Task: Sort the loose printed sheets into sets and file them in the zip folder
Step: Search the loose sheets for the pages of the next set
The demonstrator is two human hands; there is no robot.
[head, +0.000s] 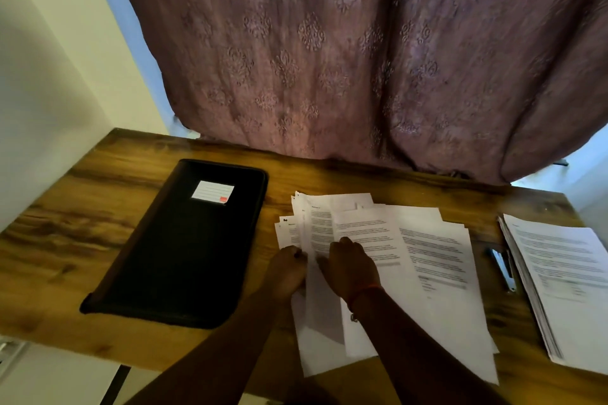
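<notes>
Two hands worked over a wooden table (98, 194). Toward its left edge lay the black zip folder (184, 250), closed and flat, with a white label (212, 192) near its far end. Just right of it, at the table's middle, the loose printed sheets (427, 260) were fanned out, their near ends hanging over the front edge. The left hand (288, 270) pinched the left edges of these sheets, fingers curled. The right hand (350, 265) rested on top, fingers bent against the paper. A pen (501, 268) lay further right, beside a squared stack of sheets (559, 276) at the right edge.
</notes>
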